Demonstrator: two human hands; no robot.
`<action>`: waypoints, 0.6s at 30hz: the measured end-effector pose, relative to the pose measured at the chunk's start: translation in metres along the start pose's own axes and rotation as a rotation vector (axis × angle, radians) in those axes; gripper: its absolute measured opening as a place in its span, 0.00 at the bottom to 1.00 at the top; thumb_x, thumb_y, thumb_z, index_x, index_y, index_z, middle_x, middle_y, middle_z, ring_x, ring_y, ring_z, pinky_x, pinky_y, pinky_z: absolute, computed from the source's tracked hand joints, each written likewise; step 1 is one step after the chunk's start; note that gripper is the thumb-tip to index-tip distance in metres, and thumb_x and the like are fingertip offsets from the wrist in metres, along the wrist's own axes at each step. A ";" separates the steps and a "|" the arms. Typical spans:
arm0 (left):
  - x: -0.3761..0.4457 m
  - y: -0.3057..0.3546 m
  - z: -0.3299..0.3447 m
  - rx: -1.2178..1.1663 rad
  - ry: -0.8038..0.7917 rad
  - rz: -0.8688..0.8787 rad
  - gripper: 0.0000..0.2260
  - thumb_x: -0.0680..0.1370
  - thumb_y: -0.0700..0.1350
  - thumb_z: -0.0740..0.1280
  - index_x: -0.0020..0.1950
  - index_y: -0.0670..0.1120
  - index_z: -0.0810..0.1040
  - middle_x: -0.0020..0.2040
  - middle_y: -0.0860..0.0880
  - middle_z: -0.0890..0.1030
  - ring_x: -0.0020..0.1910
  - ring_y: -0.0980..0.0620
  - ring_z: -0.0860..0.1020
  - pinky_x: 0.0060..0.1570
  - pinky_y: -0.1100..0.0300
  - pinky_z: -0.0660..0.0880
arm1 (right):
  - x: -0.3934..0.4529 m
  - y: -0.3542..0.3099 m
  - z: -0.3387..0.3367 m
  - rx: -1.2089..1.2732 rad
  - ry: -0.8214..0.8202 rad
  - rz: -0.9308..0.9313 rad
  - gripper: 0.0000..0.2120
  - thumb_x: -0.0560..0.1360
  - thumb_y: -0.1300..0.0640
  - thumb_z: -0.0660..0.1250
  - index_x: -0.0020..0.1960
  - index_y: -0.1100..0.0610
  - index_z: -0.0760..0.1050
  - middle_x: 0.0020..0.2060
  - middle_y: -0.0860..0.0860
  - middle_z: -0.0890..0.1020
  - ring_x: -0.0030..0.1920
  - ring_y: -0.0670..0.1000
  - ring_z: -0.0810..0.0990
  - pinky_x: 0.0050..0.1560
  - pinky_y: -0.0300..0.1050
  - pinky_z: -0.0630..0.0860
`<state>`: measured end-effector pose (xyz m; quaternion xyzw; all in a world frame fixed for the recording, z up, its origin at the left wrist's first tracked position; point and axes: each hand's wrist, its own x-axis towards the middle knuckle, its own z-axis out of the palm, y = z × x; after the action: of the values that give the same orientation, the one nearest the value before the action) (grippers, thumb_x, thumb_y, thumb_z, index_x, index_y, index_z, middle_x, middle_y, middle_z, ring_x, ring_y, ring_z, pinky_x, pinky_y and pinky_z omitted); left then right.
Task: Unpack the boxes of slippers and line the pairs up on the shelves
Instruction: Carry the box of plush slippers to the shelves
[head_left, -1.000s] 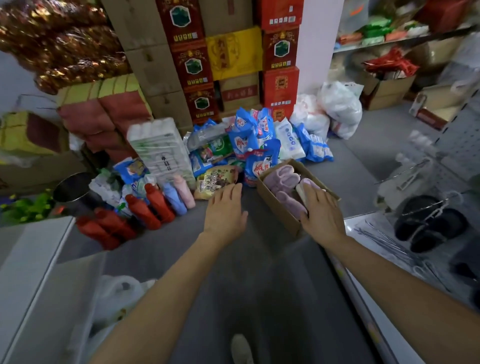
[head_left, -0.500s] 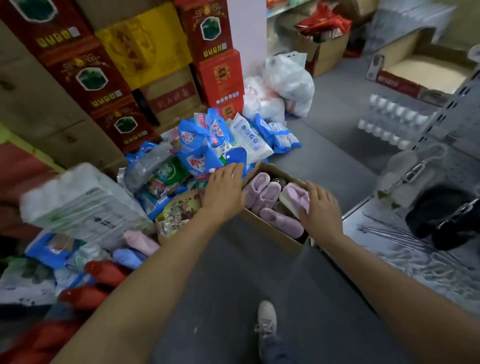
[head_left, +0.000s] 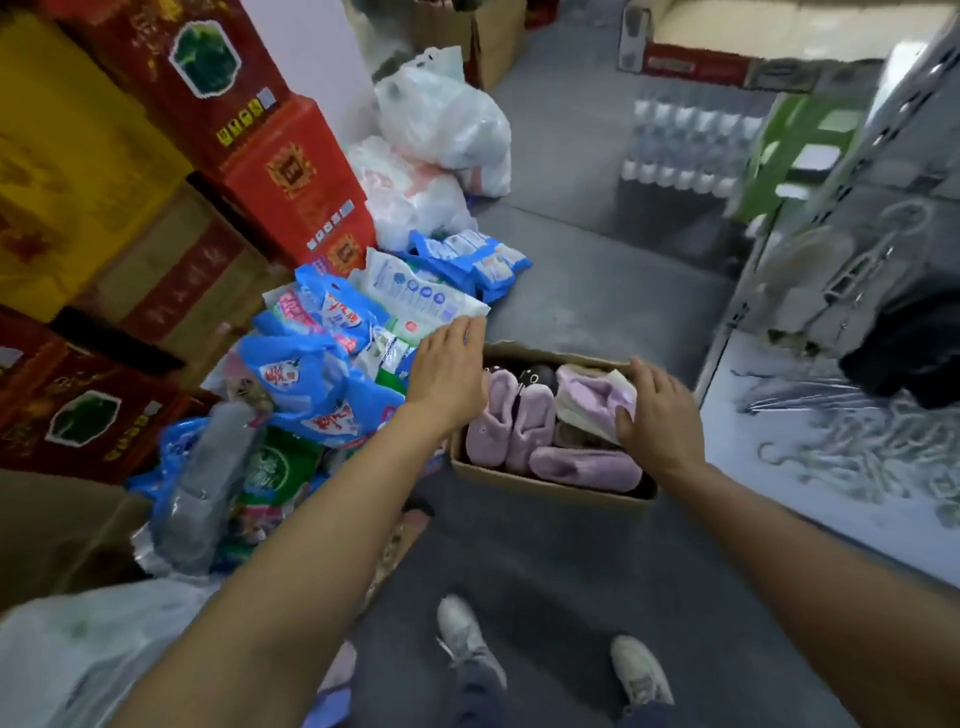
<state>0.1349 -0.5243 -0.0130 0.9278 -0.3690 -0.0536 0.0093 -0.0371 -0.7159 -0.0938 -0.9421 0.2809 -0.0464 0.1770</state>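
Observation:
An open cardboard box (head_left: 545, 491) stands on the grey floor and holds several lilac plush slippers (head_left: 491, 423) plus one dark one. My left hand (head_left: 449, 374) hovers flat over the box's left edge with its fingers stretched out and nothing in it. My right hand (head_left: 657, 410) lies on the box's right side, thumb and fingers curved around a lilac slipper (head_left: 592, 395) that sits on a pale one. A white shelf board (head_left: 769, 499) runs along the right, close beside the box.
Blue and white detergent bags (head_left: 322, 374) are heaped just left of the box, with stacked red and yellow cartons (head_left: 291, 171) behind them. White plastic sacks (head_left: 441, 124) lie further back. Loose metal hooks (head_left: 857, 447) and dark slippers (head_left: 914, 364) are on the shelf. My shoes (head_left: 462, 639) stand below.
I have stepped closer and the view has swung down to the right. My left hand moved from the floor to the box's left edge. My right hand stayed on the slipper.

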 end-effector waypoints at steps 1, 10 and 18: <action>0.014 -0.010 0.005 -0.002 -0.008 0.037 0.28 0.78 0.47 0.66 0.76 0.43 0.61 0.73 0.43 0.68 0.69 0.43 0.68 0.68 0.50 0.64 | 0.003 -0.005 0.009 0.004 0.008 0.046 0.28 0.72 0.53 0.70 0.70 0.58 0.68 0.63 0.58 0.77 0.60 0.60 0.76 0.63 0.55 0.73; 0.136 -0.027 0.077 0.119 -0.164 0.392 0.29 0.78 0.46 0.66 0.76 0.42 0.62 0.73 0.43 0.68 0.69 0.42 0.69 0.67 0.50 0.65 | -0.003 -0.022 0.084 0.097 0.065 0.374 0.33 0.63 0.63 0.73 0.68 0.63 0.70 0.53 0.63 0.79 0.49 0.65 0.79 0.49 0.55 0.77; 0.211 -0.019 0.173 0.215 -0.299 0.574 0.25 0.74 0.43 0.68 0.70 0.40 0.69 0.65 0.40 0.75 0.61 0.38 0.75 0.58 0.46 0.72 | -0.009 -0.009 0.176 0.180 0.002 0.664 0.32 0.68 0.61 0.73 0.70 0.64 0.69 0.58 0.62 0.78 0.56 0.64 0.78 0.54 0.56 0.76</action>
<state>0.2823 -0.6515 -0.2059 0.7636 -0.6160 -0.1450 -0.1280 -0.0073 -0.6498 -0.2551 -0.7799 0.5672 -0.0117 0.2644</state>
